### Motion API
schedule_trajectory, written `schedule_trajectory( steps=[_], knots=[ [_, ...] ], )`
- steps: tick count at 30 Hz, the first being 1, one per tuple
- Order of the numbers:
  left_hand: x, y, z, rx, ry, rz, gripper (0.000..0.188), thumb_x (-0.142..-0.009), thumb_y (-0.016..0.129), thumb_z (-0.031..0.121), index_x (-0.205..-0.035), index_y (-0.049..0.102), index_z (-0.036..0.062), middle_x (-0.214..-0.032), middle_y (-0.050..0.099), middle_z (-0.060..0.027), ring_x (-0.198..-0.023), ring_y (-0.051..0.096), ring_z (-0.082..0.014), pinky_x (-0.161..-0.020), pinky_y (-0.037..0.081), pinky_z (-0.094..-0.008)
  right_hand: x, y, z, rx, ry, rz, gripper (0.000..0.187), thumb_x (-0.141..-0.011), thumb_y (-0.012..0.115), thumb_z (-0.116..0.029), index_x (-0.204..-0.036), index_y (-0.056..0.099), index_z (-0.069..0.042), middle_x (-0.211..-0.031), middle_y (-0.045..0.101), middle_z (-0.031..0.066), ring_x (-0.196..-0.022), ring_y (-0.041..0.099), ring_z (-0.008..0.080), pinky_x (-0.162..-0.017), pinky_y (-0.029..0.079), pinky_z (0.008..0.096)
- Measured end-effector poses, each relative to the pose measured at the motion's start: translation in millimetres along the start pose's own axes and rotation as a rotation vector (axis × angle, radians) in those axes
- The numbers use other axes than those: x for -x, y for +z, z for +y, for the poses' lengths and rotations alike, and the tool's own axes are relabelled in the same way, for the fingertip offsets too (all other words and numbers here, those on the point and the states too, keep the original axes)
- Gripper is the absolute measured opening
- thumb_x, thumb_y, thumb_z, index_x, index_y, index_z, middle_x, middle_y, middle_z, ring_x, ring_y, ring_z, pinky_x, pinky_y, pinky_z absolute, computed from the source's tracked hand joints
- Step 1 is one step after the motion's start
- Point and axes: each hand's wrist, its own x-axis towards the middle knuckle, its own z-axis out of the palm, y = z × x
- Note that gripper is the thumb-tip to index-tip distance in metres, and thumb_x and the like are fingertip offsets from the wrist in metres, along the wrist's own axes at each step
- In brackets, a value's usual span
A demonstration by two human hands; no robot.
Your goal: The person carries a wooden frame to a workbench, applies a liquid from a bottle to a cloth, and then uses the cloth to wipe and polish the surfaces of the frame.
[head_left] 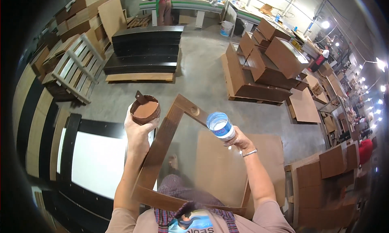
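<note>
My left hand (pixel 139 129) is wrapped round a small round cup of brown paste (pixel 146 110), with a flat dark scraper (pixel 140 97) sticking up at its far rim. In my right hand (pixel 240 141) is a cut-off plastic bottle (pixel 220 125) with a blue band and whitish contents, its open top tilted away from me. Between my arms stands a brown wooden frame (pixel 161 144), leaning toward my body. Its far corner carries a roundish mark or hole. The frame's right side is partly hidden behind my right hand and forearm.
A white panel with black edges (pixel 99 154) lies at the left. Ahead is a stack of black boards (pixel 144 48) on a pallet; brown cabinet parts (pixel 259 67) are piled at the right. A cardboard sheet (pixel 221 168) covers floor by my right arm. Another person (pixel 164 8) stands at a far bench.
</note>
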Motion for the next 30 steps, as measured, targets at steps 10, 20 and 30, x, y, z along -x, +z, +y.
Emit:
schedule_trajectory(
  steps=[10, 20, 30],
  knots=[
    [-270, 77, -63, -0.038, 0.018, -0.165, 0.058, -0.063, 0.069, -0.006, -0.118, 0.051, -0.0007, -0.109, 0.059, -0.0065, -0.1, 0.058, -0.0161, -0.09, 0.047, -0.0298, -207, -95, -52, -0.066, -0.012, 0.222, 0.072, -0.045, 0.082, 0.009, -0.112, 0.06, -0.001, -0.1, 0.063, 0.0028, -0.094, 0.059, 0.0153, -0.076, 0.052, 0.0276],
    [-498, 174, -136, 0.008, -0.035, -0.24, 0.057, -0.063, 0.07, -0.007, -0.117, 0.052, 0.0002, -0.106, 0.06, -0.0056, -0.096, 0.059, -0.0151, -0.084, 0.05, -0.0282, -393, -215, -108, -0.049, -0.053, 0.266, 0.063, -0.05, 0.08, 0.001, -0.111, 0.061, -0.004, -0.097, 0.064, 0.001, -0.088, 0.059, 0.0131, -0.076, 0.05, 0.0272],
    [-738, 306, -246, 0.017, -0.047, -0.219, 0.058, -0.062, 0.067, -0.01, -0.117, 0.052, -0.0004, -0.109, 0.059, -0.0064, -0.1, 0.058, -0.0168, -0.089, 0.048, -0.0304, -614, -399, -196, -0.002, -0.053, 0.221, 0.083, -0.048, 0.08, 0.0, -0.126, 0.053, -0.004, -0.108, 0.061, 0.0011, -0.099, 0.054, 0.0142, -0.086, 0.046, 0.0291]
  ],
)
